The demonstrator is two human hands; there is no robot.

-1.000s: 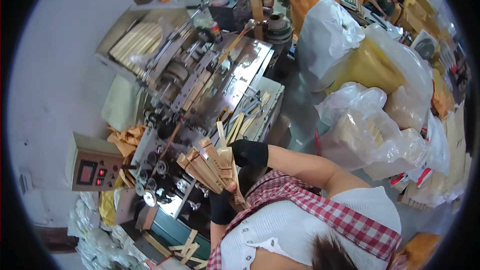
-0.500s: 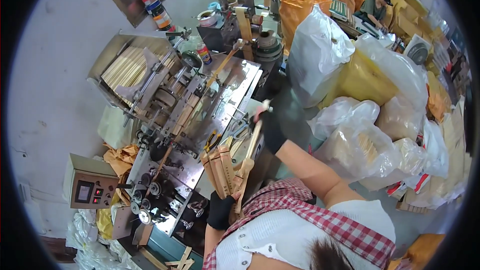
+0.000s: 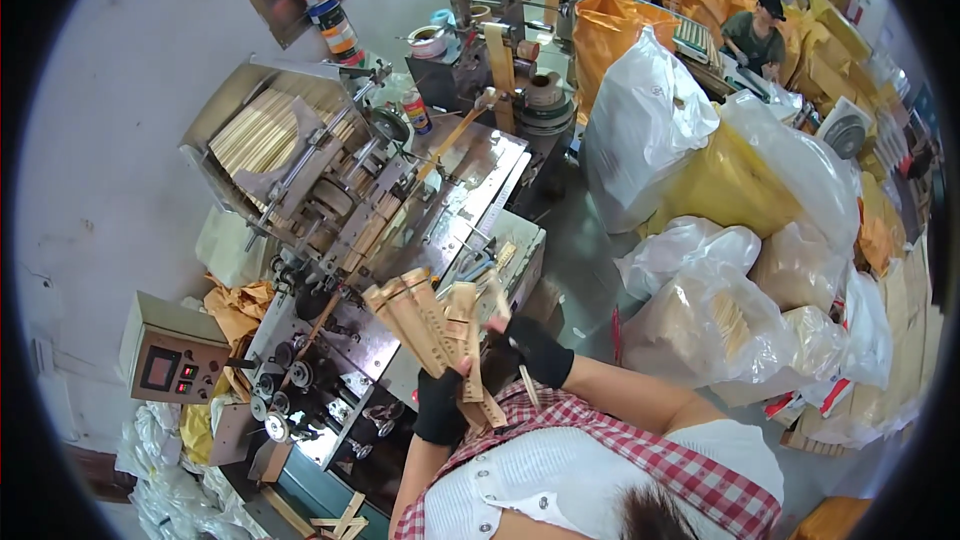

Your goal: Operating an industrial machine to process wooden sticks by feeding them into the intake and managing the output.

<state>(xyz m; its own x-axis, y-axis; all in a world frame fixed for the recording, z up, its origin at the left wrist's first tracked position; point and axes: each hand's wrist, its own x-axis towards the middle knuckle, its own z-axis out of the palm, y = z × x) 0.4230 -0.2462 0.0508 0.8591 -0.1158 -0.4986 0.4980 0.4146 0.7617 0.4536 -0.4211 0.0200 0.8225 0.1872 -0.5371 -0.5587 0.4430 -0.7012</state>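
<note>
My left hand [image 3: 440, 406], in a black fingerless glove, is closed around a fanned bundle of flat tan wooden sticks [image 3: 412, 315], some with dark printed marks. Their upper ends spread out over the edge of the metal machine table. Close beside it on the right, my right hand [image 3: 538, 348], gloved the same way, is closed on a thin pale wooden stick [image 3: 500, 296]. A pale end also shows below that hand, against my checked apron [image 3: 600, 420]. The right fingertips are slightly blurred.
A machine with a hopper of pale sticks [image 3: 262, 140] and rollers stands on a metal table [image 3: 475, 170]. At left is a control box [image 3: 175, 355]. A pale bin [image 3: 528, 240] holds tools and sticks. Full plastic bags [image 3: 720, 320] crowd the right; a person [image 3: 755, 35] sits beyond.
My right hand has come back toward my body from farther out, down beside the bundle. The sticks in my left hand have fanned wider and tilted leftward. The view has shifted slightly.
</note>
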